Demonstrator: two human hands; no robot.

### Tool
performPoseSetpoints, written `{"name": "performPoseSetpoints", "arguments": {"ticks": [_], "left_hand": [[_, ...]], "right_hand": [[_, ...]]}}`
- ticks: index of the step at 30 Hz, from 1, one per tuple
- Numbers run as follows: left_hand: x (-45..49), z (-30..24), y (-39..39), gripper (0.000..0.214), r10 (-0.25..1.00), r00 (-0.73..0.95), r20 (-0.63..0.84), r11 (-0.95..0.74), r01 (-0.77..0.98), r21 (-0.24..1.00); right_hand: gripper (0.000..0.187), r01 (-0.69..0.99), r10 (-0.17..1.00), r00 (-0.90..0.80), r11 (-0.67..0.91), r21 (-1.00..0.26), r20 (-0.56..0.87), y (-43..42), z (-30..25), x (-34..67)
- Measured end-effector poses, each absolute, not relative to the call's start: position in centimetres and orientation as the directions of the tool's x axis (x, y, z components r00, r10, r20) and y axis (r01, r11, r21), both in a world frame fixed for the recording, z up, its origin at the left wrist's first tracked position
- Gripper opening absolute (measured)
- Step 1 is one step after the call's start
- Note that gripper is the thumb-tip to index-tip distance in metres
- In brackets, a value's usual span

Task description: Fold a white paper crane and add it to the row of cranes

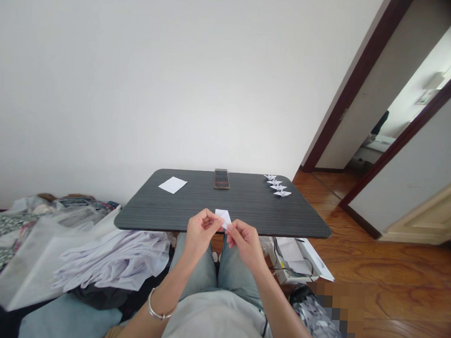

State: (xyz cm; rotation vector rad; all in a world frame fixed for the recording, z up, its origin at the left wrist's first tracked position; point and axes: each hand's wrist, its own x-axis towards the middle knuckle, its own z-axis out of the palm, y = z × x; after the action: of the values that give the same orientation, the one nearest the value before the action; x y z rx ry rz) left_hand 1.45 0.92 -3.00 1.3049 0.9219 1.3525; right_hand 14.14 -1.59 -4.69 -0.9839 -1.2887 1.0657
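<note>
Between my two hands, just above the near edge of the dark table (193, 202), is a small folded piece of white paper (223, 216) with creases on its face. My left hand (204, 228) pinches its left side between thumb and fingers. On the lower right, my right hand (243, 235) grips the paper's corner with thumb and fingertips. A stack of square white paper (172, 185) lies on the left of the tabletop. Several folded paper cranes (282, 194) stand in a row at the far right.
A phone (221, 179) rests near the table's back edge, by the white wall (215, 77). Piled clothes (118, 259) lie to the left. Below the table's right side sits a white box (296, 266) with cables and papers. A dark bag (316, 315) stands nearer me.
</note>
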Motion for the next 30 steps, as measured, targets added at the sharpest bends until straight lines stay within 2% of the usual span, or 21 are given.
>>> {"name": "performPoseSetpoints", "arguments": {"ticks": [13, 19, 30], "left_hand": [[1.3, -2.6, 0.78, 0.031, 0.969, 0.139, 0.205, -0.171, -0.225, 0.959], [1.09, -2.46, 0.74, 0.049, 0.962, 0.221, 0.162, -0.121, -0.186, 0.975], [0.8, -2.16, 0.64, 0.046, 0.951, 0.299, 0.075, -0.016, -0.195, 0.981]], "right_hand": [[0.031, -0.103, 0.971, 0.012, 0.237, -0.966, 0.237, -1.49, -4.49, 14.16], [0.03, -0.11, 0.969, 0.0, 0.244, -0.963, 0.246, -1.43, -4.74, 14.28], [0.03, -0.064, 0.97, -0.033, 0.24, -0.969, 0.242, -1.26, -5.16, 14.36]]}}
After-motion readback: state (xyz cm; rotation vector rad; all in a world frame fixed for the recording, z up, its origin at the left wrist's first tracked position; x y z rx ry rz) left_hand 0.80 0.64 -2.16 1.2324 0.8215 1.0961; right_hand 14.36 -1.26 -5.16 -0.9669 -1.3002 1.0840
